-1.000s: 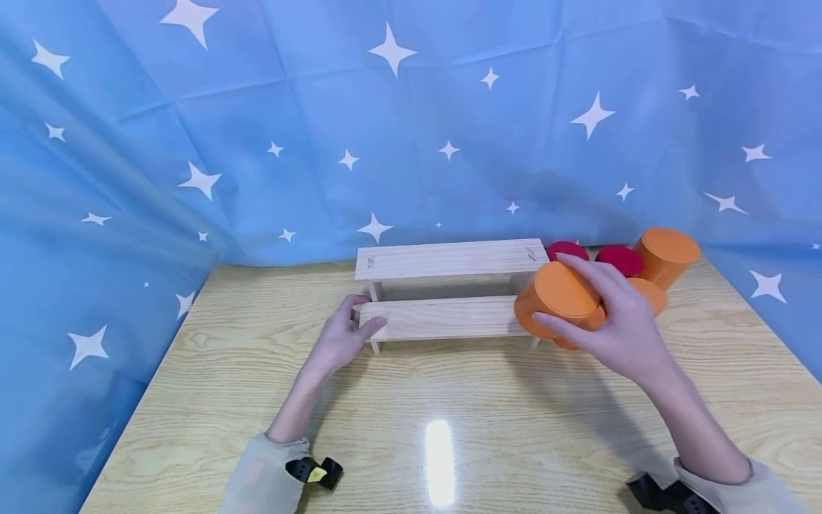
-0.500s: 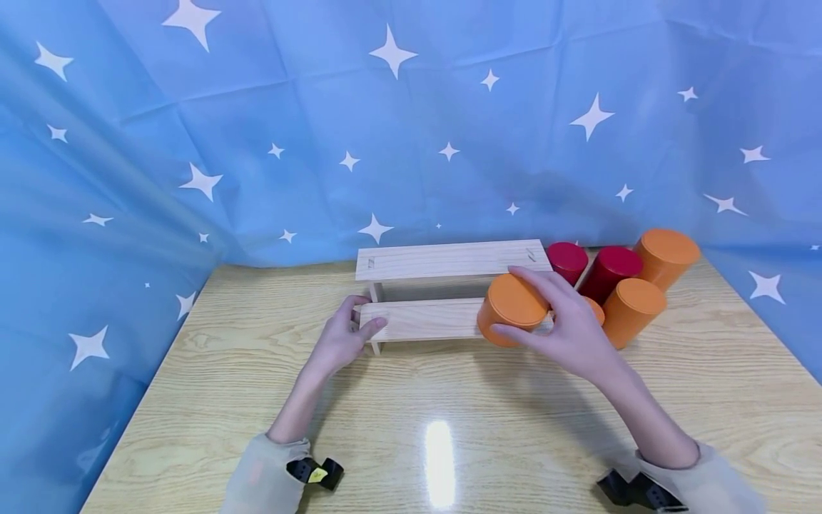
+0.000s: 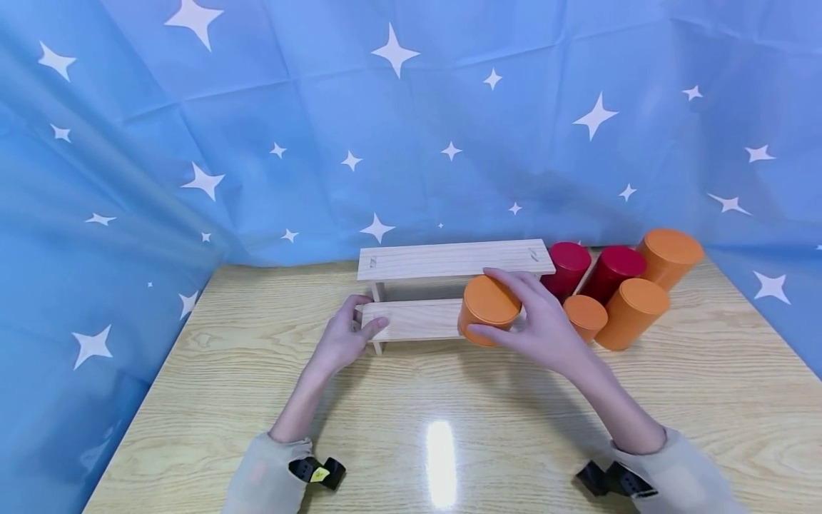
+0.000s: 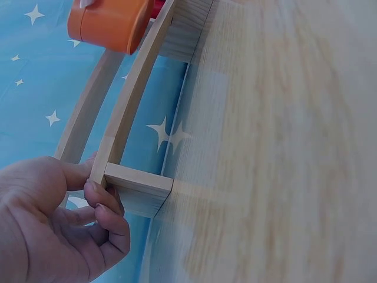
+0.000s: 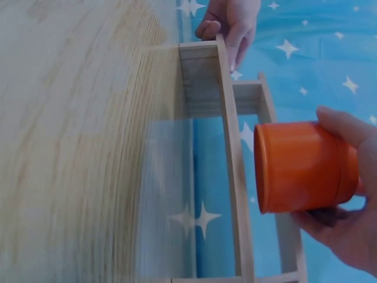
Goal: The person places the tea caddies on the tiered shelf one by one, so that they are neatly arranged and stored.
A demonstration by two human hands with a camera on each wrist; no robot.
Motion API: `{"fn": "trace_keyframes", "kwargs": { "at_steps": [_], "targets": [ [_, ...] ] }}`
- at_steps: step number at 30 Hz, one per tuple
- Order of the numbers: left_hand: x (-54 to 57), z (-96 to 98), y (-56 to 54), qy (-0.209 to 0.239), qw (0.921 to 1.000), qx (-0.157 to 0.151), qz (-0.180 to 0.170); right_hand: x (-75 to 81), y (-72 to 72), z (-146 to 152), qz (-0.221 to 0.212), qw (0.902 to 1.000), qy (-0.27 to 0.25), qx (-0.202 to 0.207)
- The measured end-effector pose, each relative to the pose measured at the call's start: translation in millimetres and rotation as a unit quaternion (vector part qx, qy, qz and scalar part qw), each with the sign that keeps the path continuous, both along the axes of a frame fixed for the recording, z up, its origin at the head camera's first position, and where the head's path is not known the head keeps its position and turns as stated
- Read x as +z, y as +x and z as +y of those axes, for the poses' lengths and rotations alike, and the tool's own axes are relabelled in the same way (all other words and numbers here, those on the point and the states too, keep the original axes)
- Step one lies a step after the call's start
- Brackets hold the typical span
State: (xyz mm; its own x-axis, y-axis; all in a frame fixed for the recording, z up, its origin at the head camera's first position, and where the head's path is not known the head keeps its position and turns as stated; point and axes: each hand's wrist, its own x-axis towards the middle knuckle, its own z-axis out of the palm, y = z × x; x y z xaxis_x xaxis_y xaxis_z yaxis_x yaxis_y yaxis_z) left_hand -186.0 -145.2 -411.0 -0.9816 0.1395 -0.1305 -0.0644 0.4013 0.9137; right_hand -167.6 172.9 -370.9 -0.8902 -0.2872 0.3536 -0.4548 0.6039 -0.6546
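Observation:
A pale two-tier wooden rack [image 3: 411, 319] stands on the table. At its left end my left hand [image 3: 340, 337] grips the lower board, thumb on top; in the left wrist view the fingers [image 4: 109, 230] curl below the board's edge. My right hand [image 3: 546, 321] holds a short, wide orange canister [image 3: 489, 308] between thumb and fingers over the right half of the lower board. In the right wrist view a small gap shows between the canister [image 5: 306, 168] and that board [image 5: 231, 147]. The hand and canister cover part of the rack's right end.
Right of the rack stand two red canisters [image 3: 569, 265], a small orange canister [image 3: 585, 318], a taller orange canister [image 3: 632, 314] and another orange one [image 3: 671, 255] behind. A blue star-patterned cloth [image 3: 411, 143] hangs behind the wooden table [image 3: 359, 428].
My right hand has carried the orange canister leftward, from beside the other canisters to over the lower board. The left hand has kept its hold on the rack.

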Motion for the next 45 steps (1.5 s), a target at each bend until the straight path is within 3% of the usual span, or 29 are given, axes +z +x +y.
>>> {"fn": "trace_keyframes", "kwargs": {
  "at_steps": [9,16,29,38,45],
  "targets": [
    [-1.3,-0.5,-0.3,-0.007,0.9999,0.003,0.010,-4.8,-7.5,-17,0.005,0.9999,0.008,0.013],
    [-1.5,0.3,-0.8,-0.017,0.9998,0.005,0.012,-3.8,-10.6,-27,-0.027,0.9994,0.010,0.020],
    [-1.8,0.7,-1.6,-0.015,0.9998,0.006,0.007,-6.3,-18.7,-53,-0.025,0.9974,-0.002,0.067],
    [-0.5,0.7,-0.9,-0.014,0.9999,0.005,0.008,-4.5,-17.3,-71,-0.062,0.9957,0.030,0.062],
    [0.0,1.2,-0.9,-0.027,0.9995,0.005,0.014,-4.3,-18.4,-81,-0.060,0.9958,0.029,0.063]
  ]
}}
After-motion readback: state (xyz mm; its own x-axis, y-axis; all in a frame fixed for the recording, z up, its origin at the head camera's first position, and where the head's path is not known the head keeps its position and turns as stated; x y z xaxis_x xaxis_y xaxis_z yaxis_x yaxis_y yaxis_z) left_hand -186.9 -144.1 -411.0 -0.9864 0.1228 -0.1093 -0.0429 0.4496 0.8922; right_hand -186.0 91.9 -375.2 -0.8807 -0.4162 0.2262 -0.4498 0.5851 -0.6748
